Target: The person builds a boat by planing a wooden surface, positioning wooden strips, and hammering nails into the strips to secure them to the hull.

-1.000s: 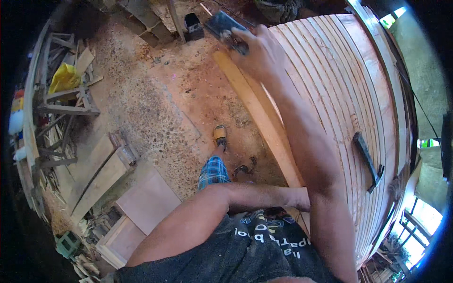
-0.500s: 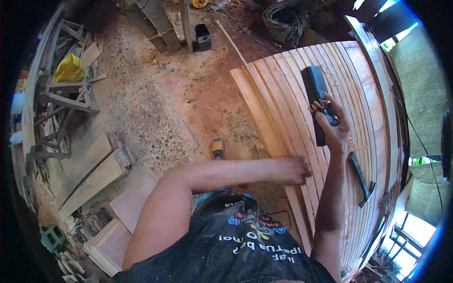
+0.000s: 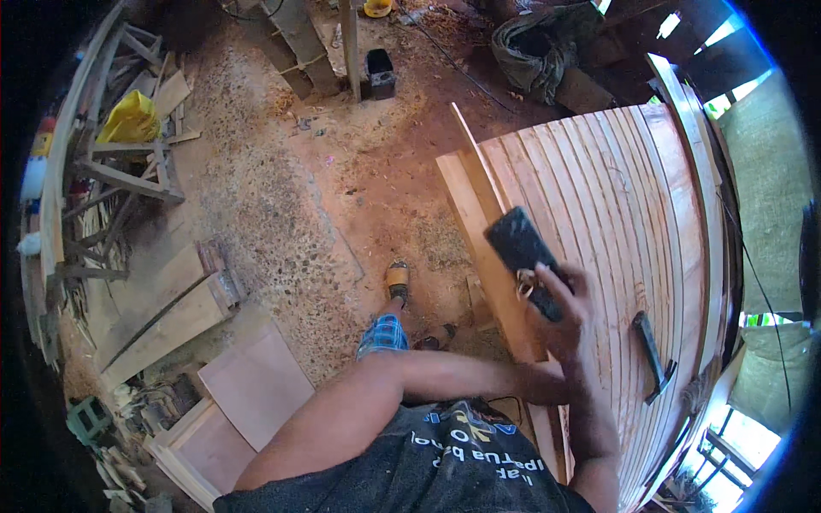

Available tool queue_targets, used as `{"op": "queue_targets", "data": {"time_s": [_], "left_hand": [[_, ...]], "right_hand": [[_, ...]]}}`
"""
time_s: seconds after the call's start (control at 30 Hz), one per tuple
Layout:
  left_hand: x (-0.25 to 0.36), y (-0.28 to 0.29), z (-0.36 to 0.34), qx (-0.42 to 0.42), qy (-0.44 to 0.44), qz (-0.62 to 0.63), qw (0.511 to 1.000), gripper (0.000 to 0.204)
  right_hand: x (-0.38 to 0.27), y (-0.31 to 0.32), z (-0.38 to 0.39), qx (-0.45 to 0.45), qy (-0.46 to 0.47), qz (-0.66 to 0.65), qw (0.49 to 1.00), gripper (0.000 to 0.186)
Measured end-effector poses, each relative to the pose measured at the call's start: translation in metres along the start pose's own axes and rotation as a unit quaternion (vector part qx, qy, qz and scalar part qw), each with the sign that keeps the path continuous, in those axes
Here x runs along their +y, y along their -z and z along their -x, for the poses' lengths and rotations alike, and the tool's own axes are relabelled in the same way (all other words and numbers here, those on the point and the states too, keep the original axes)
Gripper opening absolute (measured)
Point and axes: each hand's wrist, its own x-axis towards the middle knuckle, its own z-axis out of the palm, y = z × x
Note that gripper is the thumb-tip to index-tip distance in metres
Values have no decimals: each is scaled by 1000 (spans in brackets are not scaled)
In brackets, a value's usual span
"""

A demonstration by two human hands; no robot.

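My right hand (image 3: 560, 299) grips a black hand plane (image 3: 517, 239) with curled shavings in it, held over the strip (image 3: 496, 194) along the left edge of a curved surface of narrow wooden planks (image 3: 616, 222). My left hand (image 3: 543, 380) reaches across below it, beside that edge, largely hidden behind my right wrist, so its fingers cannot be seen. A dark hammer (image 3: 652, 355) lies on the planks to the right. A lighter board (image 3: 462, 184) runs along the outside of the left edge.
Boards (image 3: 171, 316) and panels (image 3: 248, 380) lie at the lower left, beside a wooden rack (image 3: 128, 179) with a yellow sack (image 3: 128, 120). A black container (image 3: 379, 75), post (image 3: 349, 43), cable (image 3: 479, 85) and bundled cloth (image 3: 534, 56) are beyond. My sandaled foot (image 3: 398, 278) is on the floor.
My right hand and the plane came back from the far end over the planks, then moved down-left toward the edge. My left arm shifted with them. The view now takes in more floor ahead.
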Motion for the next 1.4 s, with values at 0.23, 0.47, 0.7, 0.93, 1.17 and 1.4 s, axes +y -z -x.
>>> {"op": "queue_targets", "data": {"time_s": [0.23, 0.47, 0.7, 0.93, 1.17, 1.4], "left_hand": [[5, -7, -12, -256, 114, -578, 766, 30], [39, 11, 1, -68, 1, -157, 985, 46], [21, 5, 1, -59, 27, -156, 986, 40], [46, 13, 8, -89, 113, -69, 987, 36], [4, 28, -7, -183, -175, -447, 858, 37], [93, 34, -9, -218, -80, -609, 758, 23]], "right_hand": [[-14, -56, -132, 54, 21, -66, 996, 36], [-18, -85, -211, 99, 104, 31, 989, 43], [-9, -51, -75, 62, 27, -90, 994, 51], [4, -90, -258, 157, 49, 51, 985, 30], [23, 45, -46, -83, -132, 42, 987, 57], [87, 74, 128, 173, -169, 57, 969, 60]]}}
